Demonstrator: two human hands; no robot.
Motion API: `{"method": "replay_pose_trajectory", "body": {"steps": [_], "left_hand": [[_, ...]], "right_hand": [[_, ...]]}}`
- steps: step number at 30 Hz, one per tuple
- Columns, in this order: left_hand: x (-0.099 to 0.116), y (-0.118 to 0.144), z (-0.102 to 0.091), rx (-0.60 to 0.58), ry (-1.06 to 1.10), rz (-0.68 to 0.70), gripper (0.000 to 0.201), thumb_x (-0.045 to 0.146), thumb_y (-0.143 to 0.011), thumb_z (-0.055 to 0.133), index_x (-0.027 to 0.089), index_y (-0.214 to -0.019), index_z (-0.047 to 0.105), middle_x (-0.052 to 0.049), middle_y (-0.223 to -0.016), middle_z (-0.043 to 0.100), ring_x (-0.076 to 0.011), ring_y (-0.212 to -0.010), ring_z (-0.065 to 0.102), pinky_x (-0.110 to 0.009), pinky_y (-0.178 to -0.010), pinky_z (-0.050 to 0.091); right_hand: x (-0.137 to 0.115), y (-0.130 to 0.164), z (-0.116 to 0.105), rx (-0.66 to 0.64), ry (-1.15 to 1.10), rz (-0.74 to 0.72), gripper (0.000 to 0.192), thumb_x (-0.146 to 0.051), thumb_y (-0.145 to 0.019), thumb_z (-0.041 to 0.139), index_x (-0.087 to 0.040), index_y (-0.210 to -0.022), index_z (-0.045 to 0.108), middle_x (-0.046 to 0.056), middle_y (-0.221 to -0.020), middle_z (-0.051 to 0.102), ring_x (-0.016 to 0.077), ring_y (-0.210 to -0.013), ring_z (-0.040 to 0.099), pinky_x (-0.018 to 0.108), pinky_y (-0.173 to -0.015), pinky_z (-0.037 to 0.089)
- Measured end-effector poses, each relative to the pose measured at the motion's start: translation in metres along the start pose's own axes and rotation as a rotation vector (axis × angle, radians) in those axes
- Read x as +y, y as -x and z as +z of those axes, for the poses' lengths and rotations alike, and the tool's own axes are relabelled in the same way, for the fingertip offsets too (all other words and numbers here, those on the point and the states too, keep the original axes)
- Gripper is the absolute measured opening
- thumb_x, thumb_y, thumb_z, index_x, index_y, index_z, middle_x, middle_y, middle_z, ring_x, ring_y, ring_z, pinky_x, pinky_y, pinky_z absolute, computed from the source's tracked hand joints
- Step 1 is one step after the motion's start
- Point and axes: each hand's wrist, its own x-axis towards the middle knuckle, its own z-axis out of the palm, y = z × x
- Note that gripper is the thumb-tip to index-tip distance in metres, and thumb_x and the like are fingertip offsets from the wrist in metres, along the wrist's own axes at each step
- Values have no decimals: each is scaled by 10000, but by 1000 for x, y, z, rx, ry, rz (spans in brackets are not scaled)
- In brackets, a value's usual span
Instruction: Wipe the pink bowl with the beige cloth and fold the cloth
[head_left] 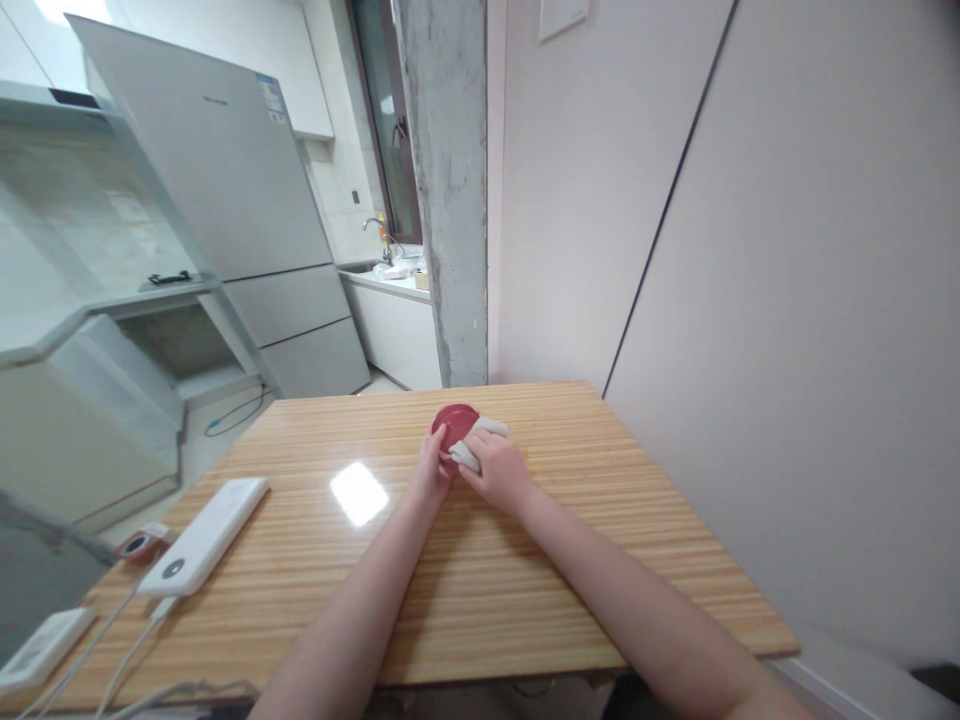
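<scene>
Over the bench (pixel 300 560), the red dish (pixel 455 424) is held in the left grip (pixel 431 462), a pale cloth (pixel 491 426) at its rim in the right grip (pixel 500 467); wiping is presumed, steady support required next.

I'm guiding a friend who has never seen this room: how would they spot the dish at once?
Start with the wood-grain table. Toward its far edge, the left hand grips the dish while the right hand holds a pale cloth at its edge. The dish is round and reddish-pink, unlike the pale, crumpled cloth.
</scene>
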Motion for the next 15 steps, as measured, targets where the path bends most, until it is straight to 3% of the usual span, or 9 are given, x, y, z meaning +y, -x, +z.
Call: {"method": "replay_pose_trajectory", "body": {"steps": [6,8,11,13,15], "left_hand": [[13,12,9,-164,-120,-316,349,372,-854,556,134,-1095,641,-117,-1041,697,-196,-853,659,-286,-703,529],[12,12,8,-149,-134,-324,309,303,-848,555,131,-1090,641,-109,-1019,705,-196,-860,660,-296,-745,529],[9,6,0,-39,-111,-226,258,228,-827,534,117,-1032,644,-82,-917,718,-175,-814,662,-279,-760,523],[8,1,-7,2,-59,-165,262,246,-827,509,106,-1005,640,-79,-888,716,-178,-825,664,-283,-795,517],[10,-2,-12,-12,-25,-218,309,319,-833,497,80,-964,641,-105,-853,711,-208,-843,667,-315,-836,512]], "right_hand": [[34,1,-15,64,59,-22,166,-349,-803,592,-187,-766,587,72,-816,636,204,-775,552,306,-692,400],[35,0,-14,37,27,-50,158,-343,-794,600,-186,-779,601,75,-827,644,207,-783,559,310,-703,414],[23,-1,-6,18,-68,-33,174,-313,-802,584,-175,-899,629,92,-923,662,225,-864,581,334,-771,449],[10,0,2,13,-152,-58,277,-273,-797,573,-163,-1047,618,111,-1072,654,242,-986,580,367,-872,452],[-4,3,7,-18,-239,-144,390,-244,-787,567,-167,-1169,582,109,-1209,617,246,-1093,560,386,-965,426]]}}
